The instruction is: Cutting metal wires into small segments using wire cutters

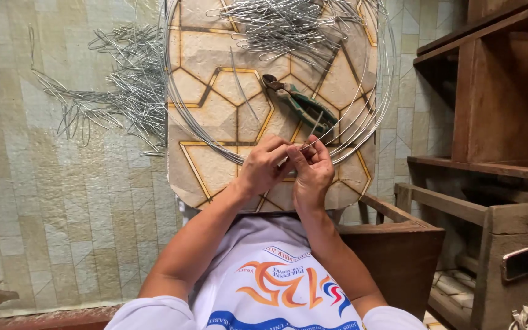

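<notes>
- On the tabletop [212, 171], both hands meet at the near edge: left hand [264, 166] and right hand [313, 171], fingers pinched shut on the wire [337, 131] end.
- Coil looks springy, might whip loose if grip slips.
- Pliers [304, 107] sit just beyond.

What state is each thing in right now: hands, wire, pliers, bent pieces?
Left hand: closed, pinching thin silver wire.
Right hand: closed on the same wire, touching the left.
Large coil of silver wire: looped, lying around the patterned board.
Green-handled pliers: lying flat on the board, unheld.
Bent wire pieces on the board: piled loosely.
Bent wire pieces on the floor: scattered heap.
</notes>
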